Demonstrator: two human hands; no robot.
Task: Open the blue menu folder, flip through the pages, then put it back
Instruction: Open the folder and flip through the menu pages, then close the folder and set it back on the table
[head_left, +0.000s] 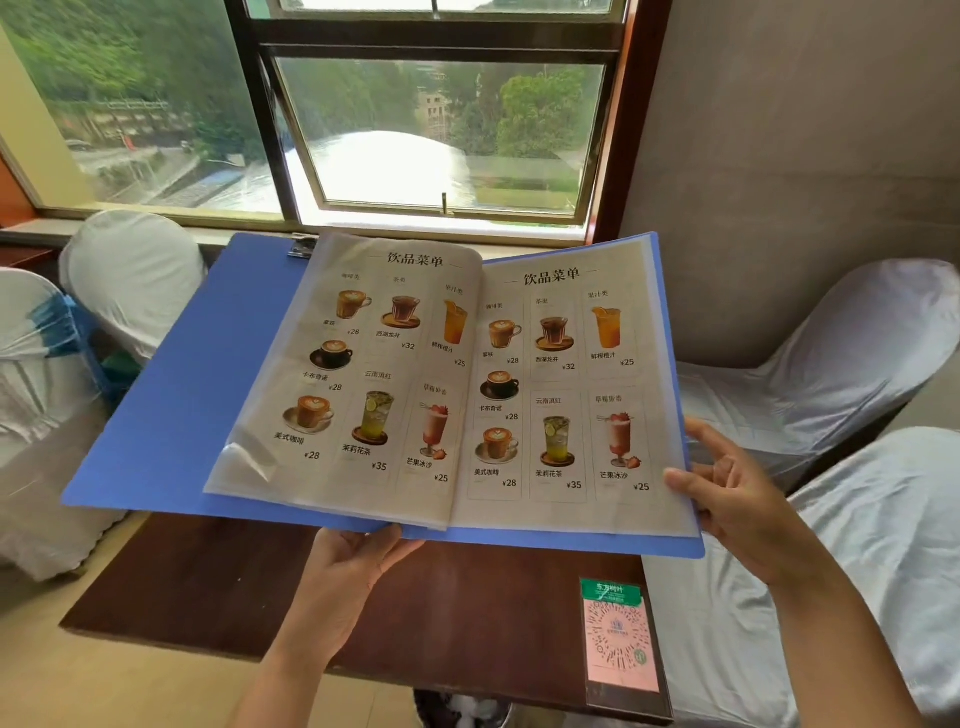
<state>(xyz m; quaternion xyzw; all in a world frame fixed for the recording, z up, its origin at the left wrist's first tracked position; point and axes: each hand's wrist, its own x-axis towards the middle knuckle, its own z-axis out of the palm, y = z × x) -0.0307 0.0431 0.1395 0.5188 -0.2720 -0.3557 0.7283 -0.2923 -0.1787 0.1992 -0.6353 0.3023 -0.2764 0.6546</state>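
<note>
- Supporting from below near the spine: left hand (347, 582), palm up, thumb pressed on the lower edge of the blue menu folder (171, 395), remaining fingers hidden beneath the cover, so clamped on the folder.
- Resting at the folder's right edge: right hand (737, 499), loosely spread, thumb tip (675, 475) touching the outer corner of the right-hand page (566, 395), other fingers curled behind the back cover; whether gripping or merely steadying, cannot tell.
- Held open and raised above the dark wooden table (208, 587), tilted slightly toward the camera, between the two hands.
- Showing two drink-menu sheets in clear sleeves, each headed with printed characters and rows of cups and glasses with prices; left-hand page (353, 374) bowed upward off the cover, its lower corner glossy with reflection.
- Lying bare to the left of the pages: wide blue inner cover, with a metal clip (303, 245) at its top edge.
- Lying flat on the table's near right corner, below the right hand: pink and green QR card (621, 636).
- Standing around the table: chairs in white covers (132, 270), left and right; window (436, 130) behind.
</note>
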